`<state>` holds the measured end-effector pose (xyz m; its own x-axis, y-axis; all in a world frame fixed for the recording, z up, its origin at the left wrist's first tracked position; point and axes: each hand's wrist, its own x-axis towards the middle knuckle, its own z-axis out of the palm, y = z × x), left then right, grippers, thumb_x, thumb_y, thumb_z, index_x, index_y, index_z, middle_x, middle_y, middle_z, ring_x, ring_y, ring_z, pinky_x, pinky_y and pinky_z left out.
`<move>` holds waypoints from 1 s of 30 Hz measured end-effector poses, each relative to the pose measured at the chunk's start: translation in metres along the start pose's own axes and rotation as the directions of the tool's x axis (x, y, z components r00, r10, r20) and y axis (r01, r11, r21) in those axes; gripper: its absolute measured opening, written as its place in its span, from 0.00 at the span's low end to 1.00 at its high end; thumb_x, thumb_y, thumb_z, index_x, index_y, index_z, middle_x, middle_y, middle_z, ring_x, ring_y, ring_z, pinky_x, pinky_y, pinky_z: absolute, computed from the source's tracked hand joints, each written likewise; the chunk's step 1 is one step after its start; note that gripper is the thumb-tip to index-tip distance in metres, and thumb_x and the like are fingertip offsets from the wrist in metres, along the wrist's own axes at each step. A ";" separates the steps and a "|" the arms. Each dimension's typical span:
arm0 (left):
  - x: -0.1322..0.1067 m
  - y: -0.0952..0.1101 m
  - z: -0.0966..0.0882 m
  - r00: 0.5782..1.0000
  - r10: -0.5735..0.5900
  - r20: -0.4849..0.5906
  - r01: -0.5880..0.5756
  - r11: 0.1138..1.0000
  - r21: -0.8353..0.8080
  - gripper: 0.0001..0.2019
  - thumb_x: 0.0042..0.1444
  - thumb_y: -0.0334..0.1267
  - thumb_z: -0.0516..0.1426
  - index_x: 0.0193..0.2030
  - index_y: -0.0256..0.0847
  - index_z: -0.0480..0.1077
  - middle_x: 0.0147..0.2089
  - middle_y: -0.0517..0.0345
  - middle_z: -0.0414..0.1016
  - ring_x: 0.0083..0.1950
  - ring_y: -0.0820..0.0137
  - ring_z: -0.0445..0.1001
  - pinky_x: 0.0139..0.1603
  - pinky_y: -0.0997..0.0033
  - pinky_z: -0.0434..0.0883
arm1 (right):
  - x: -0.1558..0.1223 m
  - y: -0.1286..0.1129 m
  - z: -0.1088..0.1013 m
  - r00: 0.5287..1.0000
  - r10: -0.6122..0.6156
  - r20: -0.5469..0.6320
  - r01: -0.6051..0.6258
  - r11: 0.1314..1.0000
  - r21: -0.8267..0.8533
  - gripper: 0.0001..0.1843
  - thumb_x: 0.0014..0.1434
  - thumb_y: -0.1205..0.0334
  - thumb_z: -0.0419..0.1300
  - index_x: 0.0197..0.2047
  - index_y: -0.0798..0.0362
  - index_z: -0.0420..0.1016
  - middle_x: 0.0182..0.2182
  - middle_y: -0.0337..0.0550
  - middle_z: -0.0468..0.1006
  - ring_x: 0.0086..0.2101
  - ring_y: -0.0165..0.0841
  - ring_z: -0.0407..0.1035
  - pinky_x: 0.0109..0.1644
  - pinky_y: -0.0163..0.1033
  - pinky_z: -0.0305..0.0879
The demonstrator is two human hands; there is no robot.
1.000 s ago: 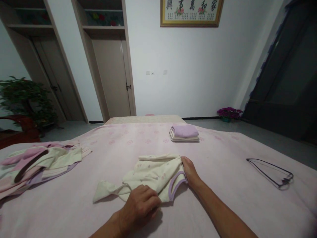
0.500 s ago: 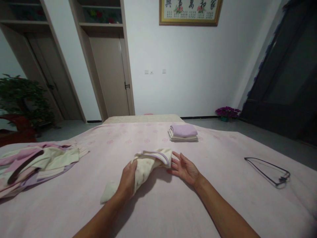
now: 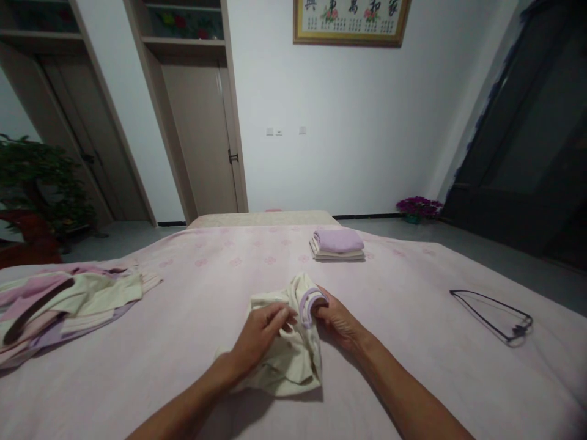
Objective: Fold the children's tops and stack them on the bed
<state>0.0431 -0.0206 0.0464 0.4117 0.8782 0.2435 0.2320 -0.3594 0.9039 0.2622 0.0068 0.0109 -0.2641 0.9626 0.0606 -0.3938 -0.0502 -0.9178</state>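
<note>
A cream garment (image 3: 291,360) with purple trim around its neckline hangs bunched just over the bed in front of me. My right hand (image 3: 339,318) is closed on the trimmed neckline edge, with its fingertips partly hidden inside the fold. My left hand (image 3: 263,330) lies across the front of the garment, fingers loosely bent and a little apart, their tips close to the neckline. No cloth shows between its thumb and fingers. The garment's lower edge droops toward the bed between my forearms.
A neat folded stack (image 3: 338,243), purple on top and cream below, rests farther back on the pink bedsheet (image 3: 202,330). Crumpled clothes (image 3: 68,305) are heaped at the left. A black wire hanger (image 3: 495,315) lies at the right.
My right hand has gone from spread fingers beside the garment to gripping its neckline. My left hand has shifted right across the cloth, and the garment has turned and opened out downward.
</note>
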 end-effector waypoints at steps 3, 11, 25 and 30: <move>0.027 0.001 -0.025 0.979 0.174 -0.109 -0.153 0.971 0.181 0.15 0.65 0.44 0.53 0.50 0.40 0.76 0.48 0.49 0.79 0.48 0.62 0.77 0.49 0.65 0.73 | -0.001 -0.002 0.012 1.000 0.007 0.017 -0.007 1.000 -0.012 0.32 0.49 0.67 0.68 0.59 0.49 0.72 0.45 0.41 0.80 0.44 0.36 0.73 0.46 0.36 0.68; 0.057 0.014 -0.049 0.781 0.283 0.556 -0.578 0.664 0.474 0.32 0.55 0.25 0.57 0.65 0.55 0.65 0.68 0.54 0.65 0.64 0.60 0.68 0.62 0.60 0.66 | -0.006 0.000 0.023 0.960 0.190 0.206 -0.180 0.981 -0.070 0.21 0.48 0.68 0.67 0.48 0.55 0.79 0.40 0.44 0.81 0.32 0.29 0.72 0.31 0.30 0.62; 0.054 -0.037 -0.080 0.998 -0.027 -0.056 0.045 0.935 0.352 0.09 0.58 0.43 0.53 0.33 0.39 0.67 0.29 0.63 0.67 0.31 0.72 0.64 0.30 0.75 0.59 | -0.025 -0.016 0.030 0.907 0.112 0.406 0.242 0.650 -0.721 0.39 0.38 0.55 0.74 0.56 0.51 0.74 0.49 0.47 0.75 0.48 0.43 0.67 0.51 0.44 0.63; 0.044 -0.015 -0.093 0.980 -0.126 -0.153 0.122 0.992 -0.035 0.15 0.54 0.50 0.58 0.35 0.39 0.66 0.29 0.65 0.66 0.29 0.73 0.63 0.29 0.76 0.59 | -0.021 0.011 0.039 0.950 -0.199 0.239 0.302 0.399 -0.866 0.14 0.55 0.66 0.57 0.44 0.49 0.77 0.41 0.43 0.78 0.42 0.37 0.70 0.48 0.40 0.62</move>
<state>-0.0242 0.0531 0.0760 0.2398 0.9542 0.1789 0.2495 -0.2387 0.9385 0.2286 -0.0243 0.0146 -0.3832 0.8611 0.3342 0.5254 0.5008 -0.6879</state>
